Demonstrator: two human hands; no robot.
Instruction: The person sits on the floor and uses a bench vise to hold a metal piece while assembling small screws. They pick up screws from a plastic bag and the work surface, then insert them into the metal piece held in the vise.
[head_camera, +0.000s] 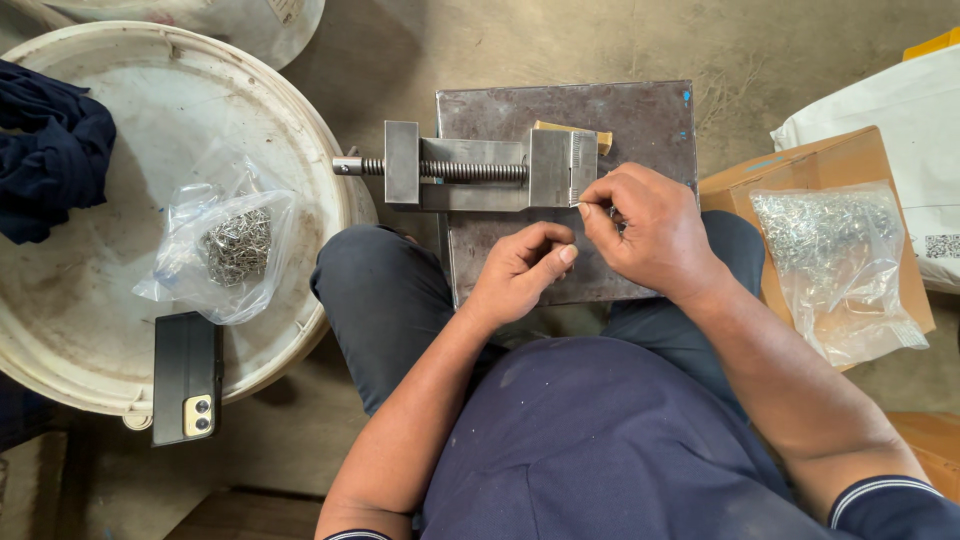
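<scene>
A small steel vise (480, 172) with a threaded screw lies on a dark metal block (640, 120) in front of my knees. My right hand (650, 235) pinches something tiny at the vise's jaw end; the piece is too small to make out. Just below the vise, my left hand (522, 270) is curled, thumb against fingers, close to the right hand. I cannot tell whether it holds anything. A small tan block (590, 132) rests behind the vise jaw.
An upturned white bucket lid (170, 110) at left carries a clear bag of small metal parts (235, 245), a dark cloth (50, 150) and a phone (187, 378). At right, a cardboard box (800, 165) bears another bag of metal parts (835, 260).
</scene>
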